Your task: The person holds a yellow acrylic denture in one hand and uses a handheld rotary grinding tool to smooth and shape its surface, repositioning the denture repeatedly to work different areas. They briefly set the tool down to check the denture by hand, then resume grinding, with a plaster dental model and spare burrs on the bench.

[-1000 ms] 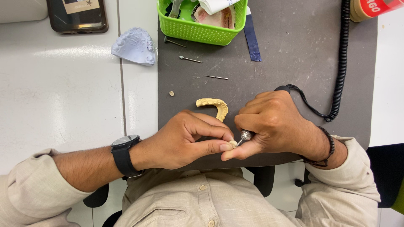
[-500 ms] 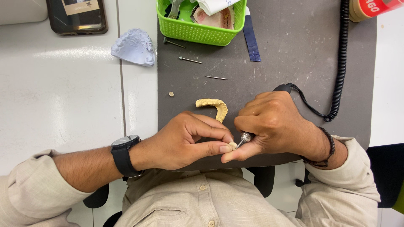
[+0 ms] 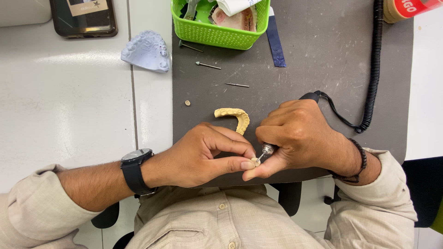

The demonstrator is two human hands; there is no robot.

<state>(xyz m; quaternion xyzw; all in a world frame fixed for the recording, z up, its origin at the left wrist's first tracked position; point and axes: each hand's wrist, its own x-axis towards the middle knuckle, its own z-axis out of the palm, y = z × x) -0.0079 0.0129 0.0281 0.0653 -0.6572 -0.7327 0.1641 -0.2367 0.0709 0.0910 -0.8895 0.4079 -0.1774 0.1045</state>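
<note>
Cream-coloured and very small, a tooth-shaped piece [image 3: 255, 162] sits pinched between the thumb and forefinger of the left hand [image 3: 203, 154], right at the near edge of the dark grey work mat [image 3: 323, 60]. The right hand [image 3: 300, 138] is closed around a slim rotary handpiece [image 3: 266, 150], whose metal tip touches the piece; the bur itself is too small to make out. The work looks to be under way rather than finished: the piece is in the fingers and under the tool, and how much shaping remains cannot be told from this view. Just beyond the hands a yellow arch-shaped dental cast [image 3: 234, 118] lies on the mat, near the knuckles but apart from them, and a tiny round bit [image 3: 187, 103] rests to its left. Farther out lie two loose burs [image 3: 207, 65] [image 3: 236, 85], well clear of the hands. The handpiece's black coiled cord [image 3: 374, 69] runs up the right side of the mat, out of the way. At the far edge stand a green basket [image 3: 217, 34] with tools and a cast in it, a blue strip [image 3: 275, 39], a pale blue-grey jaw model [image 3: 146, 50] on the white table [image 3: 60, 101], and a dark phone [image 3: 83, 17]. Nothing crowds the hands.
</note>
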